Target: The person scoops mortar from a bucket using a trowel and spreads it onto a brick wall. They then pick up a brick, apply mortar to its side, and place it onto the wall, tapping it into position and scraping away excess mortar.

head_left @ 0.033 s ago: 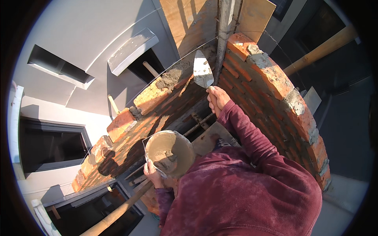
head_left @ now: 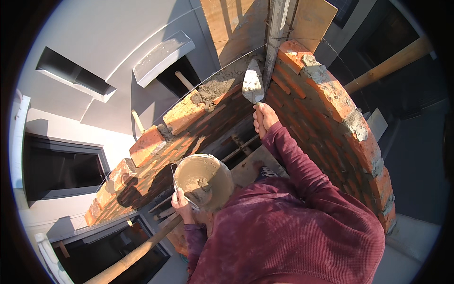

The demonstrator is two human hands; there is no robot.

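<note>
Near corner where left orange-red brick wall point(head_left: 184, 112) is meeting right orange-red brick wall point(head_left: 326, 123), right hand point(head_left: 266, 118) is closing around brown handle of pointed, silver metal trowel point(head_left: 254, 83). Blade is pointing away from person, grey bits clinging to it. Left hand point(head_left: 181, 206) is curling around left edge of round, mortar-smeared bucket point(head_left: 221, 177) with thin handle. Wet grey-brown mortar point(head_left: 197, 190) is lying inside. Rough grey mortar bed point(head_left: 218, 88) is covering left wall's top, left of blade.
</note>
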